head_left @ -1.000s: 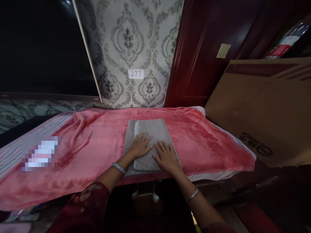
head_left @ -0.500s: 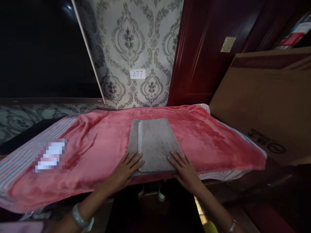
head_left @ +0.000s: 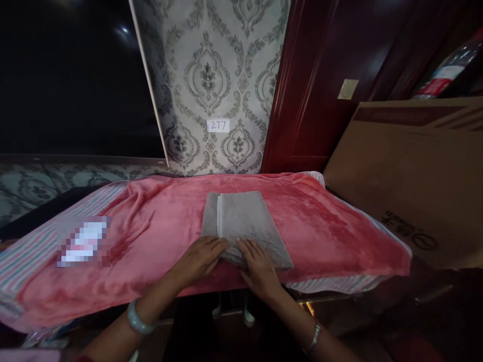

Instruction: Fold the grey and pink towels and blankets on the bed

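A folded grey plush towel (head_left: 245,213) lies on a pink blanket (head_left: 162,241), with a pale lengthwise strip near its left side. My left hand (head_left: 202,259) is at the towel's near left corner, fingers bent and closed on the edge. Close beside it, my right hand (head_left: 259,266) grips the near edge around the middle, its fingers over the top and its thumb lower down. The cloth looks bunched and slightly raised between the hands. Both thumbs are only partly visible.
A blurred pale item (head_left: 83,242) rests on the blanket's left part. A large cardboard box (head_left: 407,176) stands at the right with a bottle (head_left: 441,80) on top. Behind are a dark screen (head_left: 71,80), patterned wall and dark red door (head_left: 302,100).
My right hand has moved left along the towel's near edge, close to my left hand. Both hands have gone from lying flat to gripping, and the near edge has bunched up.
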### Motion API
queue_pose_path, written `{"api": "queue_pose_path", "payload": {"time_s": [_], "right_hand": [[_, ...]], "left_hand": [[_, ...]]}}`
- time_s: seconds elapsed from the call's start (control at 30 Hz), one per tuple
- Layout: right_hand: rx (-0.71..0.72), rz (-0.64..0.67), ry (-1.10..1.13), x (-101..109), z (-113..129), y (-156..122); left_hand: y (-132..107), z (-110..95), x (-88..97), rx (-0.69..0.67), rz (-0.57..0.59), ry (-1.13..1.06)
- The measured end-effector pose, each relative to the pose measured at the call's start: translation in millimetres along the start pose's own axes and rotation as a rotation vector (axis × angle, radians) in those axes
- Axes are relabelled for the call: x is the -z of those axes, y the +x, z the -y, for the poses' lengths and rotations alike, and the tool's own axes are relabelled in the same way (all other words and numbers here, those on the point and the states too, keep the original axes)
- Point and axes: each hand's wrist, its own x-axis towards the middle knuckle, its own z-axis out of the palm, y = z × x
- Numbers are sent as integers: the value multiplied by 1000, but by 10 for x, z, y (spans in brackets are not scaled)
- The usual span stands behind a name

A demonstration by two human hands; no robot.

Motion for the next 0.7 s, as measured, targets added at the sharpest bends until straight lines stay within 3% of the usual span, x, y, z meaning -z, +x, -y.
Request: {"api": "queue_pose_path", "payload": {"time_s": [0.13, 0.27, 0.37, 0.57, 0.7], "right_hand": [[-41, 76, 79, 135, 38, 249], [1, 96, 149, 508, -54, 375], [49, 57, 184, 840, -131, 426], [178, 7, 315, 1712, -178, 483], [231, 33, 306, 2438, -142, 587]], "left_hand": [[-79, 29, -20, 32, -59, -42], [-266, 215, -78, 115, -36, -105], [-274, 420, -141, 210, -14, -84], [27, 699, -151, 326, -7, -184], [231, 490, 109, 258, 10, -572]]}}
